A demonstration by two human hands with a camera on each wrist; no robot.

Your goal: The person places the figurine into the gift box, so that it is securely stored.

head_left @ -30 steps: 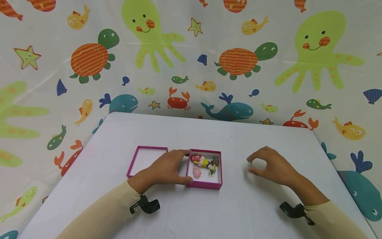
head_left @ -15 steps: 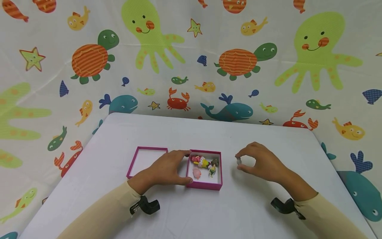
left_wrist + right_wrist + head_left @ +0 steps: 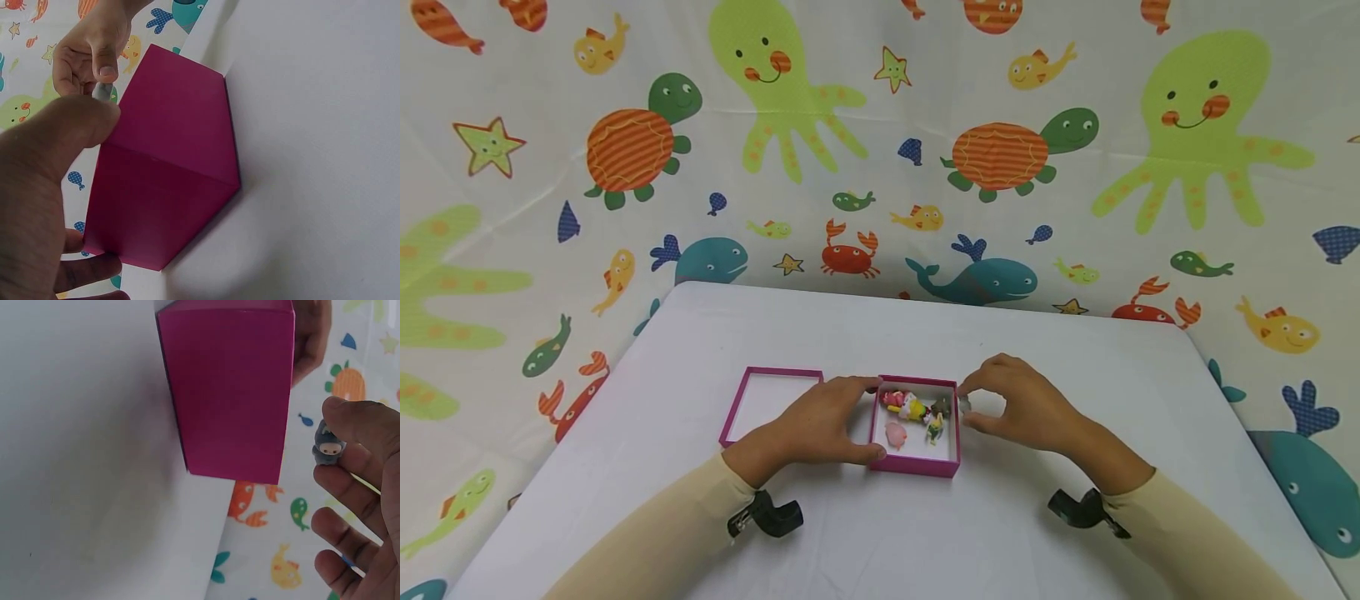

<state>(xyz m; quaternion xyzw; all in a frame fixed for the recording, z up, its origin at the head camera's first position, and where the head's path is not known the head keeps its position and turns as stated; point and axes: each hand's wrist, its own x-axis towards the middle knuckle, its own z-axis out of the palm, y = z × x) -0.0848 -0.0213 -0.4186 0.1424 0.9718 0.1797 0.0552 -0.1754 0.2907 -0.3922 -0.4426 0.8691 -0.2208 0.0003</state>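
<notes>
A small magenta box (image 3: 914, 465) sits mid-table with several tiny toy figures (image 3: 913, 413) inside. My left hand (image 3: 824, 421) grips the box's left wall, thumb at the near corner. My right hand (image 3: 1018, 407) pinches a tiny grey figure (image 3: 965, 405) between thumb and forefinger, just above the box's right rim. The right wrist view shows the grey figure (image 3: 327, 445) held beside the box's magenta wall (image 3: 231, 387). In the left wrist view, the box (image 3: 169, 162) fills the middle with the grey figure (image 3: 103, 91) beyond it.
The box's magenta lid (image 3: 769, 403) lies open side up just left of my left hand. The white table (image 3: 880, 533) stands before a sea-creature printed cloth (image 3: 880, 142) that hangs behind and at both sides.
My right hand has carried the grey figure leftward, from open table at the right to the box's right rim. The left hand has stayed on the box.
</notes>
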